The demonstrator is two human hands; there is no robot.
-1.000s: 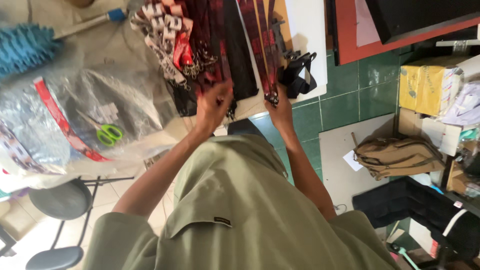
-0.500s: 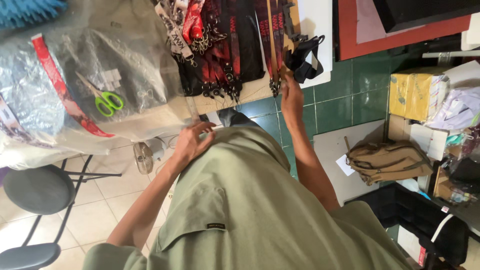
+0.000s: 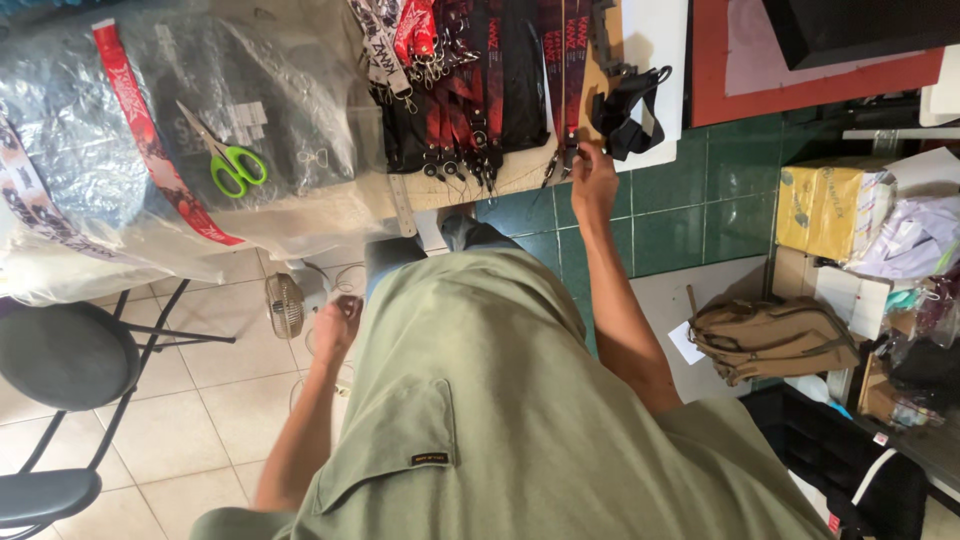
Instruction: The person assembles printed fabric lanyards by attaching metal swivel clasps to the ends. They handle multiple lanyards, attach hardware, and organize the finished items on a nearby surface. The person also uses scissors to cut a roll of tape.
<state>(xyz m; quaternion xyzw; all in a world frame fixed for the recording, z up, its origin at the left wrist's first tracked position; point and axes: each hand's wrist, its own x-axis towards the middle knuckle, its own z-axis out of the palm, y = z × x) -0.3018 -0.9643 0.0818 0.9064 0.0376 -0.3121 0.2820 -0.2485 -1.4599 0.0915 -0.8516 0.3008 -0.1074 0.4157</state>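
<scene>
My right hand (image 3: pixel 592 175) reaches to the table edge and pinches the metal clip end of a dark red lanyard (image 3: pixel 572 70). A bundle of red and black lanyards (image 3: pixel 455 90) with metal clips lies just left of it on the table (image 3: pixel 440 190). A black strap (image 3: pixel 628 105) lies right of the hand. My left hand (image 3: pixel 335 325) hangs low beside my olive shirt, above the floor, with its fingers loosely curled and nothing visible in it.
Green-handled scissors (image 3: pixel 228 160) lie on a clear plastic bag (image 3: pixel 120 150) with a red ribbon. A black stool (image 3: pixel 65 355) stands at left, a small fan (image 3: pixel 285 305) on the floor. A tan bag (image 3: pixel 770 335) and yellow box (image 3: pixel 825 205) sit at right.
My left hand has dropped from the lanyards on the table down to my side. My right hand stays at the lanyard's clip end. The view has shifted.
</scene>
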